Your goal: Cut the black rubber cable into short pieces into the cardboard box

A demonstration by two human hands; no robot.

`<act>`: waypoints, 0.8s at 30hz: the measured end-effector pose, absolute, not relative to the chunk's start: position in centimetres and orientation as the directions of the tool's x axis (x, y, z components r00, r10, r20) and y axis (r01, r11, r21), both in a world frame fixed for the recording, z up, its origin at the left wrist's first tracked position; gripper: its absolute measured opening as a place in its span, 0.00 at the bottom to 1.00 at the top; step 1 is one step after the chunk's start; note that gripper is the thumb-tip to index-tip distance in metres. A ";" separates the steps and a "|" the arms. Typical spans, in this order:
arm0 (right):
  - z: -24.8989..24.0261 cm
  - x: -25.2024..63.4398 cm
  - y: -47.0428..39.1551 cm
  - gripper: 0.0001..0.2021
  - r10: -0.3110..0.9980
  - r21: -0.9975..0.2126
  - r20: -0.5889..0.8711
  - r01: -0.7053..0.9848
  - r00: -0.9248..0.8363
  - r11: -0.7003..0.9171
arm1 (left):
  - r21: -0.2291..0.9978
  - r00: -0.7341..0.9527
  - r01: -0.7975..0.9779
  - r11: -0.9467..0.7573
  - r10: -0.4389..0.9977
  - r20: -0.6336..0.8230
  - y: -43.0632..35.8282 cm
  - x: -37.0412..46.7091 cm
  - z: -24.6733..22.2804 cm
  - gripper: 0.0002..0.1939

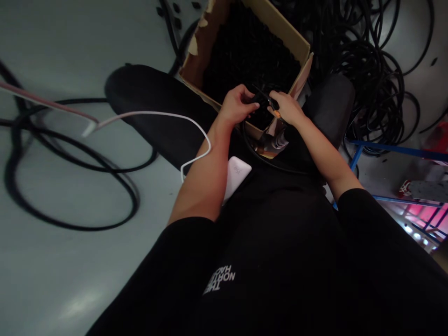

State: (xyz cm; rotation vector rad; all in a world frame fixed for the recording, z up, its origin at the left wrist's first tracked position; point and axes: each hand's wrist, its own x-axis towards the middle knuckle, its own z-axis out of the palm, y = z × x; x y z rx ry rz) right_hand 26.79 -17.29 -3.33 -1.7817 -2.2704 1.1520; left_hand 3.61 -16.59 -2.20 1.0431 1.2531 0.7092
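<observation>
My left hand [237, 106] is closed in a pinch above the near edge of a cardboard box [302, 45]. Between its fingers is the end of a thin black hose [249, 145], which loops down over my lap. My right hand [289, 108] grips dark scissors with orange on the handle [276, 113]. Their blades point left toward the hose end, close to my left fingertips. Whether the blades touch the hose is too dark to tell. Many small black pieces [250, 44] fill the box between my legs.
Tangled black hose [371, 79] is piled on the floor at right, and wide loops [84, 228] lie at left. A white power bank [238, 172] rests on my lap, with a white cable [157, 113] running left. A blue metal frame [402, 149] stands at right.
</observation>
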 end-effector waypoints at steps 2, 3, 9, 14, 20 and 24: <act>-3.0 26.5 -17.1 0.17 0.857 -0.573 -0.401 0.819 -0.325 0.043 | 0.917 0.167 0.128 0.379 0.903 -0.396 -16.4 3.6 -2.6 0.27; -2.8 26.3 -17.1 0.17 0.858 -0.590 -0.397 0.807 -0.326 0.034 | 0.918 0.149 0.133 0.373 0.908 -0.391 -16.4 3.6 -2.6 0.27; -1.4 26.3 -17.4 0.24 0.836 -0.720 -0.389 0.694 -0.388 -0.013 | 0.921 0.179 0.091 0.379 0.903 -0.389 -16.6 3.8 -1.0 0.26; -1.7 26.6 -17.6 0.26 0.784 -0.757 -0.416 0.653 -0.461 -0.018 | 0.899 0.225 0.077 0.431 0.871 -0.437 -16.6 4.0 -1.0 0.22; -2.9 25.7 -17.2 0.25 0.768 -0.750 -0.433 0.661 -0.472 -0.017 | 0.883 0.189 0.105 0.457 0.863 -0.469 -16.4 3.5 -3.2 0.23; -1.9 25.3 -17.0 0.23 0.830 -0.717 -0.397 0.697 -0.391 -0.015 | 0.877 0.171 0.045 0.478 0.861 -0.478 -16.1 3.0 -4.9 0.18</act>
